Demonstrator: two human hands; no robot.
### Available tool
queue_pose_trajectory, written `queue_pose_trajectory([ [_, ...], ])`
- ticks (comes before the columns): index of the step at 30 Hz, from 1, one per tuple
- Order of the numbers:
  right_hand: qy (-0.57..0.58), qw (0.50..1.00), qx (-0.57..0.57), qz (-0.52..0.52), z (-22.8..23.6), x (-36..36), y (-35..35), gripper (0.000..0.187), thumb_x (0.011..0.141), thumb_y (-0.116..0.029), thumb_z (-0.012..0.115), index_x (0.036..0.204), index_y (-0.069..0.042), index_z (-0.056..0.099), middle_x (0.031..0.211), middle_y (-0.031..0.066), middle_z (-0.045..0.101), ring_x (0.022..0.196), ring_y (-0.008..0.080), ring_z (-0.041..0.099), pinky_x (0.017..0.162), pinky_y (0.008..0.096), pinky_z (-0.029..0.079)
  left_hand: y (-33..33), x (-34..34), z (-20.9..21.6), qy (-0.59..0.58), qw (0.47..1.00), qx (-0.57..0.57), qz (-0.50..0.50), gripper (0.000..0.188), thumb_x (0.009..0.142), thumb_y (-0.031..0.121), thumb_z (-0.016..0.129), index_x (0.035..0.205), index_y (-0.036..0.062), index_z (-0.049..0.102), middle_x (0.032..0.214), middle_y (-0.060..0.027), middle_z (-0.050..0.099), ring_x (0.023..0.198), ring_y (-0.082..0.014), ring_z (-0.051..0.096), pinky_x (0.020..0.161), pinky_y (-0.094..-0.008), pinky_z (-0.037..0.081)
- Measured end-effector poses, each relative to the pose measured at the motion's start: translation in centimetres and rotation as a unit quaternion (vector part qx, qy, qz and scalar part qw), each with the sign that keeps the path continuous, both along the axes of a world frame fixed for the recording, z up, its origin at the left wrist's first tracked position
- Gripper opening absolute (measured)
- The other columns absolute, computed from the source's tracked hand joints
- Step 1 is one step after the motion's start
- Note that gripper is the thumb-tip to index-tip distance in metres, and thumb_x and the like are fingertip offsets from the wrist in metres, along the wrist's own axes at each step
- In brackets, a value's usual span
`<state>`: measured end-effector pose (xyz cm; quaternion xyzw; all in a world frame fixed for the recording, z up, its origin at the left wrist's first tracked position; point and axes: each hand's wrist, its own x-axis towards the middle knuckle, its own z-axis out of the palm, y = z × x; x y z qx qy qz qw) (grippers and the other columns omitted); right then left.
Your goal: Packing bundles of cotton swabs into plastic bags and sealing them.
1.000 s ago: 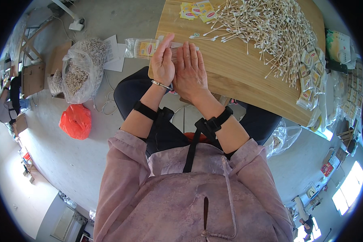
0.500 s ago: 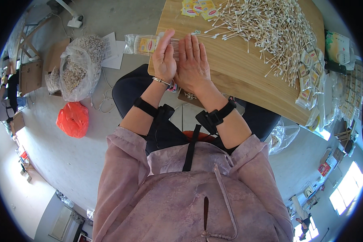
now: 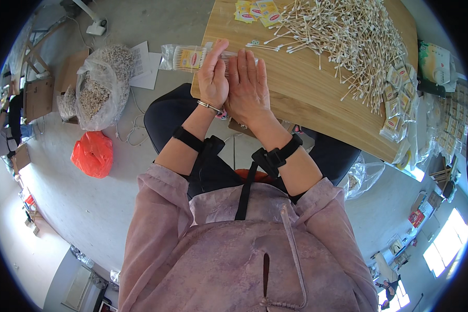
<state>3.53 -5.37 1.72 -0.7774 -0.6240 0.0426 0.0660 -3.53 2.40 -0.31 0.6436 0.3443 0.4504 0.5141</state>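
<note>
Swab pack: a clear sleeve of cotton swabs with a yellow card (image 3: 190, 58) lies across the left edge of the worktop (image 3: 307, 93), near the near-left corner; its left end juts past that edge, unsupported.
Left hand: the left hand (image 3: 213, 80) stands on its side across the pack, by the worktop's left edge; straight fingers, pressed together, thumb alongside, not wrapped around anything. It probably works as a stop, steadying the pack where it overhangs.
Right hand: the right hand (image 3: 248, 88) is palm down over the pack's right part, fingers extended and nearly together, not pinching. Laid flat, it likely spreads pressure so the swabs stay level; what its palm touches is hidden.
Swab heap: loose swabs (image 3: 343, 41) cover the worktop's far-right part, probably kept there to leave the near-left corner for the hands; a few stray ones (image 3: 264, 47) lie just beyond the right fingertips.
Yellow cards: a small overlapping batch (image 3: 260, 11) sits toward the far-left corner, beside the heap, seemingly within left-side reach.
Other packs: several card-backed packs (image 3: 399, 106) are gathered along the worktop's right edge, apparently kept away from the loose swabs.
</note>
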Motion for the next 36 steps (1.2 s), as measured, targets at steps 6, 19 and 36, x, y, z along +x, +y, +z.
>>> queue_pose_trajectory([
  [6,0.005,1.000,0.005,0.008,-0.2,0.4,-0.1,0.068,0.086,-0.040,0.042,0.141,-0.002,0.031,0.149,0.0150,0.025,0.140,0.0297,0.015,0.113,0.0489,0.000,0.1,-0.1,0.1,0.030,1.000,0.010,-0.003,0.039,0.087,-0.005,0.038,0.121,0.0023,0.056,0.126,-0.0149,0.056,0.123,-0.0260,0.049,0.103,-0.0325,0.035],
  [19,0.062,0.998,-0.008,0.011,0.2,1.8,0.4,0.083,0.079,-0.045,0.052,0.144,-0.002,0.022,0.152,0.0160,0.015,0.141,0.0319,0.008,0.113,0.0510,0.000,0.0,-0.1,-0.5,-0.001,1.000,0.008,0.005,0.038,0.087,-0.004,0.039,0.122,0.0011,0.054,0.126,-0.0159,0.055,0.124,-0.0263,0.047,0.104,-0.0324,0.034],
  [36,0.119,0.978,0.156,-0.077,-0.2,5.3,4.2,0.008,0.077,-0.015,0.065,0.084,-0.013,0.068,0.088,0.0036,0.058,0.092,0.0262,0.050,0.079,0.0395,0.041,-0.1,0.0,-0.6,0.026,0.999,-0.013,0.023,0.041,0.086,-0.007,0.039,0.123,0.0029,0.054,0.126,-0.0135,0.055,0.122,-0.0244,0.049,0.102,-0.0302,0.035],
])
